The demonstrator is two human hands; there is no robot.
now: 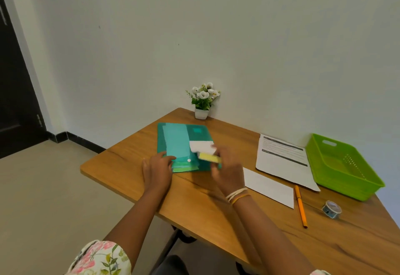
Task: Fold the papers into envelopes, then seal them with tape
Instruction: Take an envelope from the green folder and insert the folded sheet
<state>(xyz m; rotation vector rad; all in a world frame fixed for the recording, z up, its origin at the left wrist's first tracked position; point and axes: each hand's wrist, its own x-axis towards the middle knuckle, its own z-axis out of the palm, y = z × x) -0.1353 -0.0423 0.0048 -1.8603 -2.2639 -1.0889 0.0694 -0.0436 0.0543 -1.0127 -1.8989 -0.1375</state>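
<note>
A teal folder [173, 142] lies on the wooden table [194, 207] with its flap open and green sheets showing at its near edge. My left hand [157, 169] rests flat on the folder's near left corner, fingers apart. My right hand [227, 168] pinches a small bundle of white and yellow papers [206, 152] just above the folder's right side. A folded white paper [269, 184] lies to the right of my right wrist. A roll of tape [331, 209] sits near the right edge.
A printed sheet [283, 160] lies beside an empty green plastic basket [344, 166] at the right. An orange pen [300, 205] lies between the folded paper and the tape. A small potted flower [203, 101] stands against the wall. The table's left edge drops to the floor.
</note>
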